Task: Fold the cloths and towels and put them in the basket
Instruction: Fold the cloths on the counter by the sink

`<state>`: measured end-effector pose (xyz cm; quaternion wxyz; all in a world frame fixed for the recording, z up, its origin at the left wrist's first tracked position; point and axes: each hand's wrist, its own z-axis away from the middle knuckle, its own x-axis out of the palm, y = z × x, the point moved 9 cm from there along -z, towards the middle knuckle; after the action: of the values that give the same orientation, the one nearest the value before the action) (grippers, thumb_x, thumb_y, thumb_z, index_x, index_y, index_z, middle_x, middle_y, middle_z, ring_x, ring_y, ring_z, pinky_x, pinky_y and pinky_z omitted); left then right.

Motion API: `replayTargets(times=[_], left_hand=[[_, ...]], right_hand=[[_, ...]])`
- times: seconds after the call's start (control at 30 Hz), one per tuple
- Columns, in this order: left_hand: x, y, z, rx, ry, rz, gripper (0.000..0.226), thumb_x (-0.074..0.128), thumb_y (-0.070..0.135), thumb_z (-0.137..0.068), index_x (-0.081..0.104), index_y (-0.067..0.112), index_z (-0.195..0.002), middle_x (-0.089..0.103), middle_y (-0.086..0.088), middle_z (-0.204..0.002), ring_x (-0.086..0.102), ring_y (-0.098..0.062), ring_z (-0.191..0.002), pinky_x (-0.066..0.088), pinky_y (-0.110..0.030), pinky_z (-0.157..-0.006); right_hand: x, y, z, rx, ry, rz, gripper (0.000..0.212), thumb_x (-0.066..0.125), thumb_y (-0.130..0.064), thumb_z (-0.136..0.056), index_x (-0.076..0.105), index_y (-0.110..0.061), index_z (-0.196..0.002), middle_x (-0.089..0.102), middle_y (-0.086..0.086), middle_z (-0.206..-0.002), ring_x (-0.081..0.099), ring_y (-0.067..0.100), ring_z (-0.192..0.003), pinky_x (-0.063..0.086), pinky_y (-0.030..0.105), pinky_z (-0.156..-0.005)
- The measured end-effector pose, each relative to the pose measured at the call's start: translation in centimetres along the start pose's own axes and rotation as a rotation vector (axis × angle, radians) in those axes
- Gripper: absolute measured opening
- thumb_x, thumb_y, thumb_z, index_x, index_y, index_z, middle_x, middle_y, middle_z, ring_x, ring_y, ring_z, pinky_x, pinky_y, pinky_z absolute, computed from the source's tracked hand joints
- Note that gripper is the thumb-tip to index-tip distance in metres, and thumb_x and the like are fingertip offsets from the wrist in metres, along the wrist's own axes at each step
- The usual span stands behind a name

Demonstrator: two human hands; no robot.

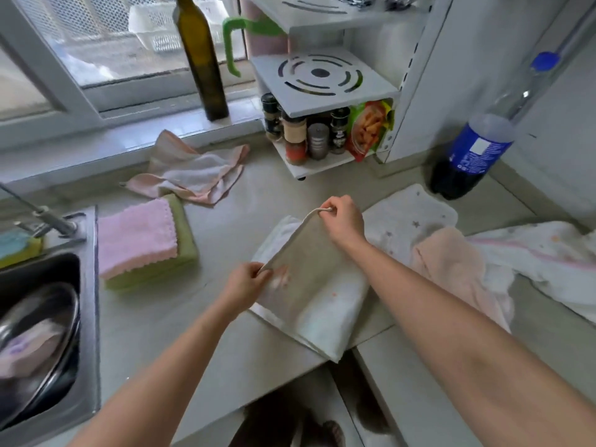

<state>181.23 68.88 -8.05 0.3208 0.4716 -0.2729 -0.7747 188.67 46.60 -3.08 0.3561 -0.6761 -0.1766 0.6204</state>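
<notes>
Both hands pinch one white cloth towel [317, 295].
Left hand [246, 282] and right hand [343, 221] lift its edge; two folded cloths [142, 240] stacked left, one crumpled pink-and-white cloth [193, 175] behind.

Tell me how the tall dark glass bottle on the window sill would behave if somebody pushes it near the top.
The tall dark glass bottle would probably tip, not slide: it is tall and narrow on a small base. It stands near the edge of the window sill, so it could fall to the counter. As glass, it may break.

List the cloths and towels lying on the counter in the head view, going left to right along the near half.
Folded pink cloth on a green one → white towel pinched by the left hand and right hand → peach towel → white towel with pink stripe.
</notes>
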Motion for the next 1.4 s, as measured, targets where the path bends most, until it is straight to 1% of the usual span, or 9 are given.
replayTargets(times=[0.13,0.3,0.57,0.7,0.83,0.9,1.03,1.17,1.4], left_hand=[[-1.5,-3.1,-2.1,-0.054,0.003,-0.064,0.035,0.051,0.012,-0.095,0.048,0.012,-0.06,0.038,-0.001,-0.056,0.029,-0.011,-0.048,0.021,-0.021,-0.041],[-1.5,-4.8,-3.0,-0.098,-0.079,-0.185,0.038,0.049,0.009,-0.092,0.039,0.013,-0.056,0.035,-0.007,-0.059,0.031,-0.019,-0.057,0.027,-0.019,-0.041],[-2.2,-5.8,-3.9,-0.163,-0.125,-0.18,0.039,0.048,0.01,-0.089,0.04,0.014,-0.051,0.038,0.001,-0.049,0.036,-0.012,-0.044,0.023,-0.013,-0.032],[-2.4,-6.5,-4.2,-0.202,-0.132,-0.106,0.031,0.046,0.011,-0.091,0.05,0.01,-0.06,0.052,-0.003,-0.059,0.054,-0.021,-0.058,0.042,-0.024,-0.05],[-2.3,-6.2,-4.9,-0.205,-0.133,-0.315,0.021,0.047,0.013,-0.088,0.048,0.009,-0.068,0.055,-0.009,-0.073,0.051,-0.023,-0.064,0.039,-0.027,-0.054],[-2.5,-5.0,-5.4,-0.144,-0.071,-0.46,0.012,0.047,0.018,-0.089,0.053,0.008,-0.087,0.059,-0.012,-0.096,0.055,-0.027,-0.08,0.042,-0.032,-0.066],[-2.2,-1.6,-7.4,0.009,0.08,-0.471,0.032,0.044,0.027,-0.095,0.046,0.008,-0.121,0.05,-0.011,-0.121,0.052,-0.031,-0.107,0.044,-0.04,-0.082],[-0.9,0.3,-10.2,0.037,0.103,-0.471,0.034,0.048,0.03,-0.096,0.048,0.005,-0.118,0.052,-0.015,-0.121,0.05,-0.032,-0.111,0.043,-0.041,-0.087],[-0.4,0.6,-12.1,0.039,0.134,-0.514,0.023,0.035,0.005,-0.096,0.052,0.004,-0.111,0.052,-0.017,-0.118,0.051,-0.034,-0.101,0.043,-0.04,-0.08]], right_hand=[[4.5,-1.8,-2.5,-0.05,-0.059,0.174,0.012,0.057,-0.017,-0.088,0.067,-0.01,-0.091,0.06,0.014,-0.105,0.054,0.032,-0.099,0.042,0.036,-0.084],[9.8,-2.1,-3.7,-0.025,-0.222,0.284,0.014,0.055,-0.017,-0.09,0.063,-0.006,-0.094,0.066,0.019,-0.102,0.059,0.037,-0.096,0.044,0.037,-0.076],[12.5,-1.3,-4.6,-0.006,-0.334,0.364,0.019,0.055,-0.021,-0.092,0.058,-0.003,-0.099,0.063,0.02,-0.107,0.056,0.035,-0.1,0.041,0.036,-0.078],[12.3,-1.5,-4.7,0.0,-0.31,0.364,0.014,0.053,-0.026,-0.094,0.047,-0.014,-0.089,0.063,0.016,-0.101,0.056,0.033,-0.093,0.036,0.033,-0.068],[12.8,-1.7,-4.7,-0.009,-0.279,0.419,0.012,0.05,-0.027,-0.092,0.048,-0.017,-0.087,0.063,0.011,-0.095,0.056,0.031,-0.089,0.033,0.031,-0.065],[12.9,-1.7,-4.8,-0.004,-0.257,0.431,0.013,0.05,-0.028,-0.093,0.052,-0.015,-0.09,0.064,0.01,-0.096,0.056,0.029,-0.087,0.033,0.03,-0.065],[12.5,-1.6,-4.5,-0.033,-0.264,0.332,0.021,0.057,-0.028,-0.091,0.051,-0.012,-0.103,0.063,0.009,-0.103,0.056,0.029,-0.093,0.038,0.032,-0.07],[9.1,0.2,-3.2,-0.06,-0.123,0.257,0.029,0.059,-0.026,-0.089,0.052,-0.01,-0.113,0.061,0.008,-0.11,0.054,0.029,-0.104,0.039,0.039,-0.089],[3.4,6.0,0.7,0.017,0.042,0.389,0.02,0.053,-0.018,-0.091,0.059,-0.007,-0.106,0.061,0.012,-0.108,0.053,0.033,-0.102,0.034,0.038,-0.089]])
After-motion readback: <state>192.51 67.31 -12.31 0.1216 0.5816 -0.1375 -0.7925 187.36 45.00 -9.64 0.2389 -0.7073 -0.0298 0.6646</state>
